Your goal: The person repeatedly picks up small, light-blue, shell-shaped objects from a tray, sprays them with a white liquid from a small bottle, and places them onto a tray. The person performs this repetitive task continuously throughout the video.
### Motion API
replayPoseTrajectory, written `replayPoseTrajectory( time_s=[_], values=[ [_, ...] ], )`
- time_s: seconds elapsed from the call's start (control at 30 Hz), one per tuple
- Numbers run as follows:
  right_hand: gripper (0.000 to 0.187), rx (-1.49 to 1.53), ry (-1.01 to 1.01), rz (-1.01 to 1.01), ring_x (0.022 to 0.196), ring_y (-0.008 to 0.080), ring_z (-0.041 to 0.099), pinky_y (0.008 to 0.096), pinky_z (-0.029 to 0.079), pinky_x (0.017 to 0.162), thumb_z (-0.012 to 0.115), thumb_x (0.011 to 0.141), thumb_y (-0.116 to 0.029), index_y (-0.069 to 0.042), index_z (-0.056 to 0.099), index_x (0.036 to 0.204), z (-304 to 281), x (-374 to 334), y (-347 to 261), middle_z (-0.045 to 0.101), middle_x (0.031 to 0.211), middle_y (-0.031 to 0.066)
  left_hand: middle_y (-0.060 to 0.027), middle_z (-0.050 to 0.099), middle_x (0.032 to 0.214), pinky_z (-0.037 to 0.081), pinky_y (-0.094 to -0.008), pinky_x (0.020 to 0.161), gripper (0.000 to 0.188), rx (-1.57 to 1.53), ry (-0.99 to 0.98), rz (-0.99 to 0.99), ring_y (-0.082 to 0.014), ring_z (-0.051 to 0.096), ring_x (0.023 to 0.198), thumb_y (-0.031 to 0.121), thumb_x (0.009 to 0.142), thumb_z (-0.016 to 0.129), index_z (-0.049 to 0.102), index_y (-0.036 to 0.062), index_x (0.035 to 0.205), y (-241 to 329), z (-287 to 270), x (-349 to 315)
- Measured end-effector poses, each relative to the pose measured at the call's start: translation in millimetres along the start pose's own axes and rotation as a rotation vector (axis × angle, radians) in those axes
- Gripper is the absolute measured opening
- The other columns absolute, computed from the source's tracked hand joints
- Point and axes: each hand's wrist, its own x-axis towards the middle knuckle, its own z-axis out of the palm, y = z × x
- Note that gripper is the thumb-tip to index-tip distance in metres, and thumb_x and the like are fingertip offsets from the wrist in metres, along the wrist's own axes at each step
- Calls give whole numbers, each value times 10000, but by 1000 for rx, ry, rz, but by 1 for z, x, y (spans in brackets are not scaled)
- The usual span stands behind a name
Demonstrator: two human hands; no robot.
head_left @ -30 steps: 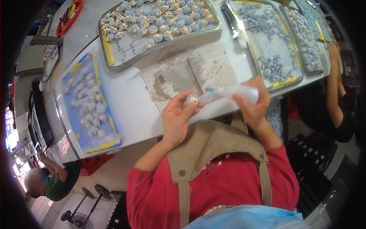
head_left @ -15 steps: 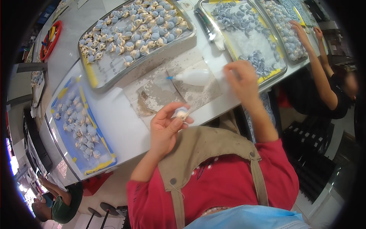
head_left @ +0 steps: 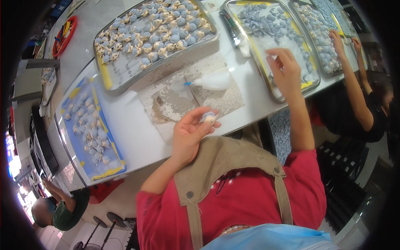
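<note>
My left hand [head_left: 191, 135] is closed around a small blue-and-cream figurine [head_left: 209, 118], pinched between thumb and fingers near the front of the worktable. Over the near end of a metal tray [head_left: 255, 56], my right hand [head_left: 286, 74] hovers with fingers curved, thumb and fingertips apart, and nothing visible between them. Loose blue petal-like pieces [head_left: 266, 21] lie on that tray, some partly hidden behind the right hand. A white squeeze bottle [head_left: 214, 82] with a blue tip lies on a stained board [head_left: 227, 100] between the hands.
A large metal tray [head_left: 109, 79] holds many similar figurines at the back. More sit on a blue tray [head_left: 118, 164] at left. Pens [head_left: 230, 27] lie between the metal trays. A co-worker's arms [head_left: 352, 83] reach over another figurine tray [head_left: 333, 71] at right.
My right hand has moved right and up, from beside the tray of blue pieces to above its near end. The left hand still holds the figurine. The whole view has shifted slightly.
</note>
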Motion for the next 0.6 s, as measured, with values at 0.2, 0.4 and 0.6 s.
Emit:
replayPoseTrajectory(
  time_s=[0.2, 0.4, 0.6],
  values=[
    [89, 985, -305, 275, 762, 84, 537, 219, 443, 684, 612, 810, 6, -20, 585, 891, 36, -59, -69, 562, 920, 33, -123, 538, 1178, 455, -274, 837, 383, -40, -31, 72, -181, 582, 972, -23, 834, 573, 474, -15, 1205, -6, -1, 3],
    [150, 981, -287, 226, 830, 124, 585, 242, 473, 718, 644, 770, 37, -21, 601, 901, 60, -82, -95, 588, 946, 63, -105, 523, 1189, 429, -259, 872, 416, -6, -41, 210, -143, 531, 1024, -49, 835, 558, 447, -21, 1235, -9, -6, 0],
    [216, 520, -177, -134, 780, 186, 629, 262, 506, 678, 694, 703, 35, -19, 635, 904, 67, -84, -97, 636, 872, 102, -79, 515, 1187, 421, -246, 861, 409, 137, -51, 278, -112, 517, 1002, -57, 844, 545, 449, -18, 1239, -4, -10, -5]
  ],
)
